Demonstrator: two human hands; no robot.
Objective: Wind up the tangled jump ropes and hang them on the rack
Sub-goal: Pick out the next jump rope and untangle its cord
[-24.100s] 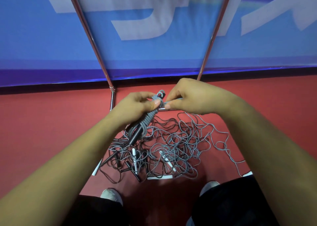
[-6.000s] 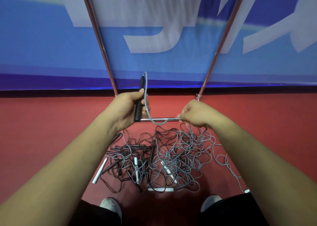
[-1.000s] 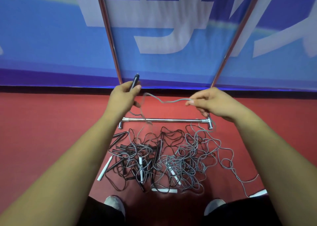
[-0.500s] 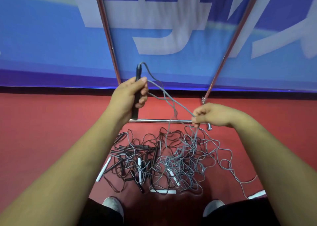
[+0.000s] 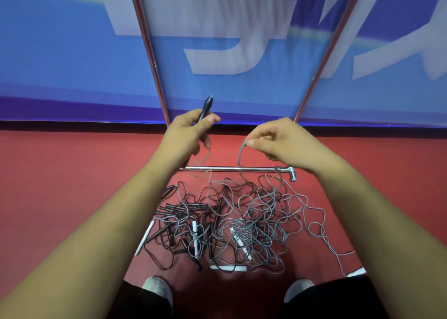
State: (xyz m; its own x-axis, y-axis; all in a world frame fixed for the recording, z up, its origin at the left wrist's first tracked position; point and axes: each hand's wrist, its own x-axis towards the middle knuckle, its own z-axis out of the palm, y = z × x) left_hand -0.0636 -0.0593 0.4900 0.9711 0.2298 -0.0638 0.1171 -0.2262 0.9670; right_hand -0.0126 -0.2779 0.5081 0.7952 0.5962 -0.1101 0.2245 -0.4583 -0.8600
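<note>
Fingers grasping — left hand point(image 5: 186, 134) round black handle point(image 5: 206, 106), right hand point(image 5: 278, 140) pinching grey rope point(image 5: 240, 157).

Jump ropes point(image 5: 242, 222) on the floor point(image 5: 72, 178), between shoes point(image 5: 158, 288) and rack bar point(image 5: 254, 169); banner point(image 5: 72, 52) behind the bar

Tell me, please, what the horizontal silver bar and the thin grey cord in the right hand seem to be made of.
Horizontal silver bar: probably chromed or polished steel, given its mirror-bright highlights. Thin grey cord pinched by the right hand: likely matte plastic or rubber-coated line; it hangs in loose, springy curves without gloss.
</note>
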